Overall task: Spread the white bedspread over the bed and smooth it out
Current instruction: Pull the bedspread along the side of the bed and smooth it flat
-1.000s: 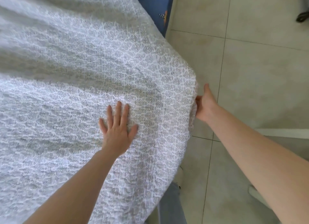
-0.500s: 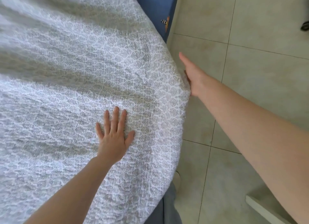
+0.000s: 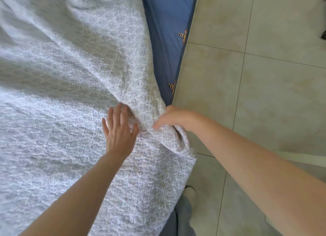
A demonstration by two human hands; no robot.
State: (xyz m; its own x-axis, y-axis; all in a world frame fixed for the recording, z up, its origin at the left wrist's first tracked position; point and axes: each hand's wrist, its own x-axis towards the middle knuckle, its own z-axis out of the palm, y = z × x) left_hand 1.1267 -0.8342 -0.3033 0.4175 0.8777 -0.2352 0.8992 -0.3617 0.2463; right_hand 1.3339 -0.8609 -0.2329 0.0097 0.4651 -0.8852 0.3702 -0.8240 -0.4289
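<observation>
The bedspread (image 3: 58, 98) is lying across the bed, covering nearly all of what is showing of it, its white weave patterned with small grey medallions. Long soft folds are running through it toward the bed's right edge, where the cloth is bunching into a ridge.

The left hand (image 3: 119, 130) is resting flat on the bedspread, palm down, fingers spread and pointing away from the person, just beside that ridge. It is gripping nothing, only pressing on the cloth.

The right hand (image 3: 170, 118) is sitting at the bedspread's edge, just to the right of the left hand. Its fingers are curling down into the fabric and gathering a fold of it, so the hem is rolling over below the wrist into a loose loop. The fingertips themselves are buried in the cloth, so how tightly they are closing I cannot tell, but the hand is plainly holding the bedspread.

Beyond the right hand, a strip of blue sheet (image 3: 164, 33) is lying uncovered along the bed's edge, printed with small striped orange insects. To the right of the bed, the tiled floor (image 3: 255, 77) is running pale beige with thin dark grout lines. Below the bedspread's hanging corner, a grey trouser leg (image 3: 183, 216) and a pale shoe toe (image 3: 189, 194) are showing.
</observation>
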